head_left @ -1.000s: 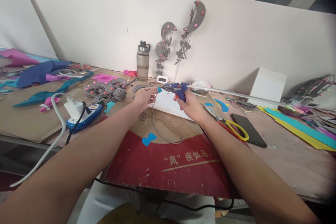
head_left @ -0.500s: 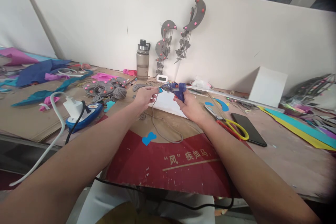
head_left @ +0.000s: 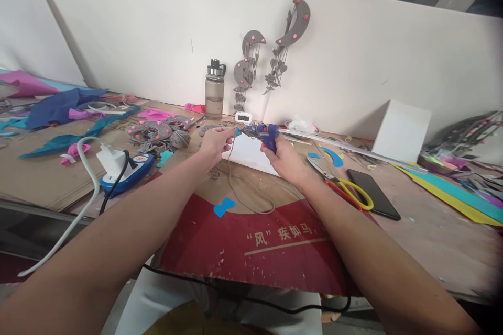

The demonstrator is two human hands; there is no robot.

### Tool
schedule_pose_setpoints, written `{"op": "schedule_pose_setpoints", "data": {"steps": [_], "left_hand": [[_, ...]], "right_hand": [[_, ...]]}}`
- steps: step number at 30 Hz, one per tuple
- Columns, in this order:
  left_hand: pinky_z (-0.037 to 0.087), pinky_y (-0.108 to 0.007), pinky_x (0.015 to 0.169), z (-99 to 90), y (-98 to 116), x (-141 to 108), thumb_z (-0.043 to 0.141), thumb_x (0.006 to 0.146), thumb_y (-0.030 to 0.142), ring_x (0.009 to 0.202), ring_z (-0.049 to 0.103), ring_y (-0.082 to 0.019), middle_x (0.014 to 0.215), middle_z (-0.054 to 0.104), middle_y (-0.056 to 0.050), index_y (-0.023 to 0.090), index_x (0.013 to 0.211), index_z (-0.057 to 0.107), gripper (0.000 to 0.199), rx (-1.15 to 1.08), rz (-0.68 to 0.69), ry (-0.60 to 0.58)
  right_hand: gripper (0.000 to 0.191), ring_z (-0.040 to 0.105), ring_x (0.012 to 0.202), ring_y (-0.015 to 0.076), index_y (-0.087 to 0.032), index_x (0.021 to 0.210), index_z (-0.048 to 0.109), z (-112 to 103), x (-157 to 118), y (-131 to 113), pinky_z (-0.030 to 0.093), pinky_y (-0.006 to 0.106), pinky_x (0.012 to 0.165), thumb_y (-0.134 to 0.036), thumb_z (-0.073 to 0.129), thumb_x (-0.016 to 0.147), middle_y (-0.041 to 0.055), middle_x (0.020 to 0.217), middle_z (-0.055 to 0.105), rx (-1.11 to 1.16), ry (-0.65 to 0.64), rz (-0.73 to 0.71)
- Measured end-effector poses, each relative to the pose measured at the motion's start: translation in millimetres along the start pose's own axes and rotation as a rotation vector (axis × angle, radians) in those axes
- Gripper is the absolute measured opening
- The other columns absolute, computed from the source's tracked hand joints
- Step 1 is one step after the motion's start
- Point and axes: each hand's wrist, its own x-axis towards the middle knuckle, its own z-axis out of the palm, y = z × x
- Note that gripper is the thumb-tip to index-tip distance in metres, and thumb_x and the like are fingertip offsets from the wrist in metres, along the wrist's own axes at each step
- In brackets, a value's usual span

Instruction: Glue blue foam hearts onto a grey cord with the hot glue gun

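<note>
My right hand (head_left: 283, 157) is wrapped round the handle of a blue hot glue gun (head_left: 268, 135), and a long clear glue stick (head_left: 338, 145) sticks out of its back. The gun's nozzle points left, close to a small blue cutout (head_left: 238, 131) pinched in the fingertips of my left hand (head_left: 217, 145). Whether nozzle and cutout touch, I cannot tell. From the left fingers a grey cord (head_left: 251, 204) hangs down and loops over the cardboard. Beneath the hands lies a white sheet (head_left: 251, 154). Nearer me, a blue heart-like cutout (head_left: 223, 207) rests on the red-printed cardboard (head_left: 251, 261).
Scissors (head_left: 351, 192) and a black phone (head_left: 373, 193) lie to the right. A blue power socket (head_left: 128, 174) with cables stands left, near grey felt pieces and a yarn ball (head_left: 181, 139). Behind are a bottle (head_left: 214, 91), a small clock (head_left: 243, 117) and hanging grey crescents (head_left: 297, 23).
My left hand has shifted very slightly left, so the blue cutout sits a little farther from the nozzle. The right hand keeps its grip on the glue gun.
</note>
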Motion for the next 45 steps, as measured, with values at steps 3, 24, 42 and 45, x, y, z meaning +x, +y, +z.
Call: {"op": "schedule_pose_setpoints", "data": {"steps": [3, 24, 42, 45], "left_hand": [[0.028, -0.016, 0.041, 1.3, 0, -3, 0.072, 0.065, 0.015, 0.047, 0.042, -0.003, 0.06, 0.054, 0.002, 0.014, 0.065, 0.06, 0.012, 0.015, -0.024, -0.02], [0.027, -0.015, 0.039, -1.6, -1, 3, 0.068, 0.061, 0.017, 0.046, 0.04, -0.004, 0.052, 0.047, 0.004, 0.014, 0.057, 0.055, 0.014, -0.026, 0.011, -0.001], [0.036, -0.021, 0.056, 14.0, 6, -29, 0.07, 0.068, 0.015, 0.058, 0.048, -0.009, 0.063, 0.06, 0.0, 0.018, 0.069, 0.07, 0.003, 0.355, 0.391, -0.025], [0.038, -0.022, 0.067, 18.1, 11, -39, 0.068, 0.067, 0.011, 0.067, 0.049, -0.012, 0.067, 0.06, 0.0, 0.02, 0.066, 0.069, 0.009, 0.454, 0.539, -0.026]], "right_hand": [[0.036, 0.06, 0.09, 0.0261, -0.016, 0.121, 0.05, 0, 0, -2, 0.048, 0.042, 0.084, -0.027, 0.049, 0.086, 0.0127, 0.101, 0.066, 0.012, -0.001, 0.009], [0.023, 0.059, 0.077, 0.0225, -0.019, 0.106, 0.05, 2, 0, -1, 0.051, 0.041, 0.073, -0.027, 0.051, 0.084, 0.0087, 0.091, 0.065, 0.084, -0.002, 0.067], [0.032, 0.061, 0.082, 0.0295, -0.024, 0.055, 0.042, -3, 6, 64, 0.046, 0.046, 0.079, -0.034, 0.065, 0.073, 0.0082, 0.061, 0.056, -0.182, -0.01, 0.406], [0.02, 0.059, 0.094, 0.0294, -0.022, 0.067, 0.044, -3, 6, 41, 0.043, 0.049, 0.088, -0.033, 0.058, 0.077, 0.0123, 0.083, 0.06, -0.164, 0.149, 0.326]]}}
